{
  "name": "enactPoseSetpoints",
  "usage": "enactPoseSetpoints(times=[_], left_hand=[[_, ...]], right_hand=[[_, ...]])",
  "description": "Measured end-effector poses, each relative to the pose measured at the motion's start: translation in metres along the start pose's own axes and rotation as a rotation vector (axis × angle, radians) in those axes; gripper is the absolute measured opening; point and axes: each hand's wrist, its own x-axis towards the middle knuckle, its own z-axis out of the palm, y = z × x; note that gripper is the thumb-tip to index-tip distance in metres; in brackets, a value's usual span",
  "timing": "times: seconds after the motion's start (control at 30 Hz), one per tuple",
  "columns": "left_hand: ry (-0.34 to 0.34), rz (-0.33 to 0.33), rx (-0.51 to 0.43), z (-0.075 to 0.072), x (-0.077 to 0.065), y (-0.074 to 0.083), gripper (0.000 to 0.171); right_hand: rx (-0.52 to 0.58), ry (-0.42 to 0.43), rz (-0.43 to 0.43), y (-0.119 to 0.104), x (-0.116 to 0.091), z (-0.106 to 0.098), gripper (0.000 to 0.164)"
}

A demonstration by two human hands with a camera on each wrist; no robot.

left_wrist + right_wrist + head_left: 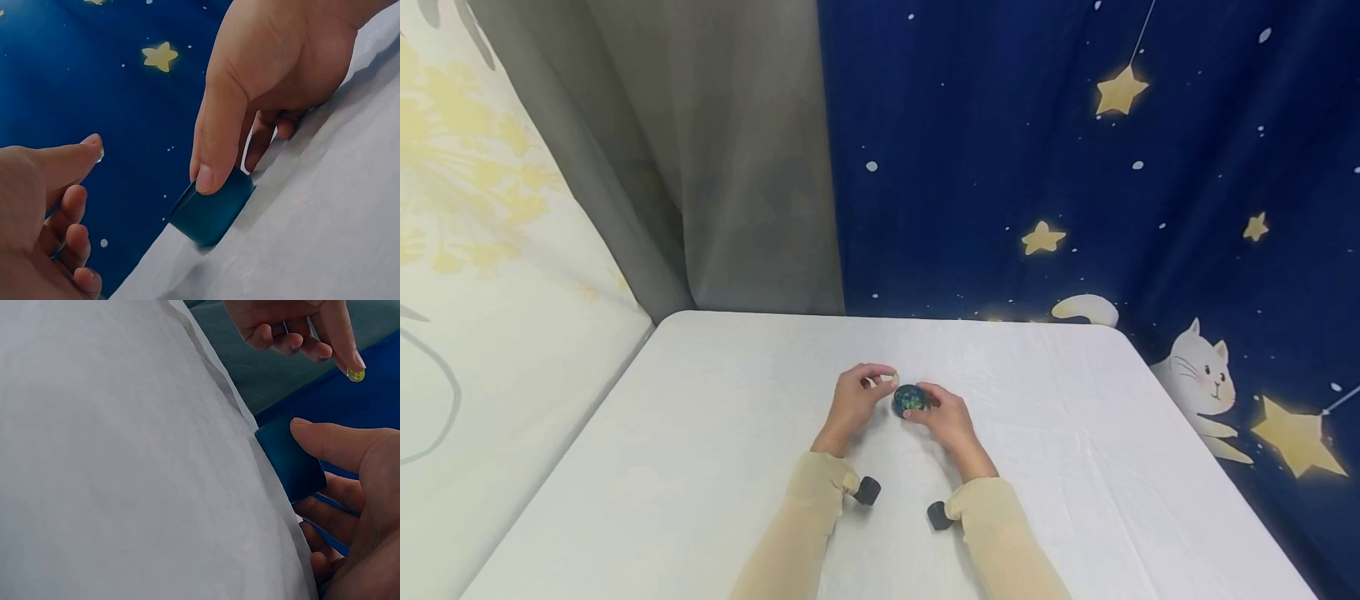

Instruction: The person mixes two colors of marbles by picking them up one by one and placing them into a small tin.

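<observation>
A small teal cup (909, 402) stands on the white table, with green and yellowish bits visible inside its mouth. My right hand (951, 421) grips the cup by its side, thumb on the near wall and fingers on the far side. In the right wrist view the cup (290, 459) has a smooth, plain outer wall. Just left of the cup and raised above the table, my left hand (854, 400) pinches a small, clear yellow-green bead (356, 375) between thumb and forefinger. The left hand's other fingers are loosely curled.
The white-covered table (700, 467) reaches back to a grey curtain (752, 167) and a dark blue curtain (955, 167) with stars. A pale patterned cloth (497, 333) hangs at the left. Dark wrist-worn blocks (867, 491) stick out from both sleeves.
</observation>
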Motion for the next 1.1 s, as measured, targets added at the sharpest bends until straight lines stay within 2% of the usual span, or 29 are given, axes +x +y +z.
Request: enactPoseSetpoints(times=[0.27, 0.4, 0.77, 0.93, 1.1], left_hand=[[0.07, 0.038, -0.008, 0.0033, -0.0006, 0.0028, 0.019], [0.086, 0.031, -0.023, 0.0048, -0.0005, 0.0036, 0.018], [0.072, 0.006, -0.041, 0.0094, -0.0015, 0.0012, 0.018], [0.037, -0.001, -0.006, 0.0104, -0.0023, -0.0013, 0.025], [0.044, -0.015, 0.01, 0.0085, -0.0018, -0.0025, 0.028]], right_hand=[[-0.004, 0.002, -0.009, 0.0013, 0.0006, 0.0009, 0.055], [-0.003, 0.004, -0.017, 0.0025, 0.0011, 0.0015, 0.055], [0.014, 0.003, -0.018, 0.0037, 0.0003, 0.0018, 0.054], [-0.004, 0.006, -0.017, 0.0041, 0.0007, 0.002, 0.055], [-0.002, 0.009, -0.026, 0.0037, 0.0007, 0.002, 0.055]])
